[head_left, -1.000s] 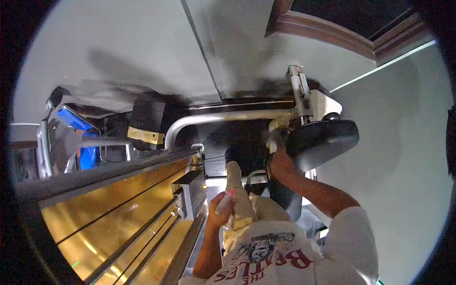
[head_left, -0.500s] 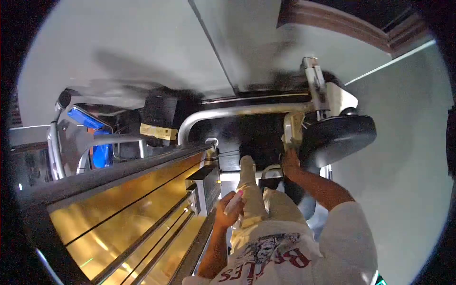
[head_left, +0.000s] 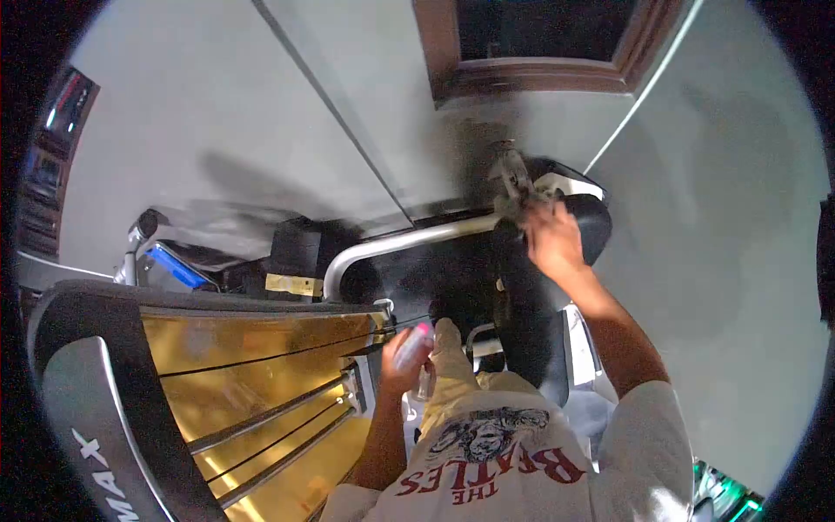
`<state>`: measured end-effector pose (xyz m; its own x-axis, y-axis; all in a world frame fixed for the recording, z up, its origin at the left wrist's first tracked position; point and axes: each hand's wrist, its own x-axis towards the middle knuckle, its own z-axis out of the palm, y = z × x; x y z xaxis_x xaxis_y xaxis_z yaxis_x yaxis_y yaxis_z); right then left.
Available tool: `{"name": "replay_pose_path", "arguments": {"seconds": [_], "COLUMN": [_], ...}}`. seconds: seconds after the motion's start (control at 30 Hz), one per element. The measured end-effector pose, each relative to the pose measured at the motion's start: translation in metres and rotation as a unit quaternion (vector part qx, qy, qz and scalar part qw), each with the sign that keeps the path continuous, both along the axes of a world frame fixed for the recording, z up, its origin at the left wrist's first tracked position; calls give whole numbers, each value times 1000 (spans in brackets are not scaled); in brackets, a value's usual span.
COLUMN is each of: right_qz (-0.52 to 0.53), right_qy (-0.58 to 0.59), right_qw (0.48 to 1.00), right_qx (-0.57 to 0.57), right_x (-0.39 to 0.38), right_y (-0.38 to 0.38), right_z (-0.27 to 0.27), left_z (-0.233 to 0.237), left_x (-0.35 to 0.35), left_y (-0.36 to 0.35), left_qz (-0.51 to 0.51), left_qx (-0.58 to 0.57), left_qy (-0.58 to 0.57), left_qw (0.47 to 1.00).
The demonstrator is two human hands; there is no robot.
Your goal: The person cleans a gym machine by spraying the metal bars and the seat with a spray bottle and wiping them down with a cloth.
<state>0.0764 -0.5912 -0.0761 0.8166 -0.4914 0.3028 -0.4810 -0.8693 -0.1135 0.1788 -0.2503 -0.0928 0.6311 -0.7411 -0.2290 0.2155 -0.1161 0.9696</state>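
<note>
Reaches far and right with the right hand [head_left: 552, 242], now up on the top of the black pad [head_left: 595, 228] and touching the metal bracket [head_left: 515, 178] at its far edge. Sat lower a moment ago, at the pad's near underside. Shows the fingers bent over the pad's rim, but too blurred to tell whether closed on the bracket or only resting there.

Keeps the left hand [head_left: 402, 364] low and near, fingers wrapped round a pink-capped bottle [head_left: 412, 341], cap pointing away. Holds it just beside the right end of the gold panel [head_left: 261, 365], much as before and well apart from the pad.

Looks from a turned head: brings more of the grey frame [head_left: 96, 418] marked MAX into the near left and a wooden window frame [head_left: 531, 74] into the far middle. Leaves the silver tube [head_left: 400, 248] running between panel and pad.

Puts the working hand on the pad's upper fitting rather than beneath it, by the look of things, with the bottle idle and not aimed at anything.
</note>
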Motion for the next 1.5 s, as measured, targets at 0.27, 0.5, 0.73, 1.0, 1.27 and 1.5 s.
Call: {"name": "replay_pose_path", "arguments": {"seconds": [0.27, 0.5, 0.73, 1.0, 1.27, 1.5], "right_qz": [-172, -246, -292, -379, -243, -91], "right_qy": [-78, -172, -229, -262, -534, -753], "right_qw": [981, 949, 911, 783, 444, 63], "right_qx": [49, 95, 181, 417, 677, 649], "right_x": [-22, -61, -107, -182, -235, -324], "right_y": [-59, -117, -154, -92, -46, 8], "right_z": [-9, -37, -112, -234, -302, -227], "left_z": [44, 81, 101, 116, 123, 110], "left_x": [-21, -43, -75, -126, -164, -164], "left_y": [-34, -86, -128, -206, -268, -327], "left_qz": [1, -51, -34, -125, -231, -259], "left_qx": [78, 21, 47, 79, 159, 221], "left_qy": [-126, -152, -184, -224, -263, -330], "left_qw": [989, 987, 981, 963, 923, 881]}}
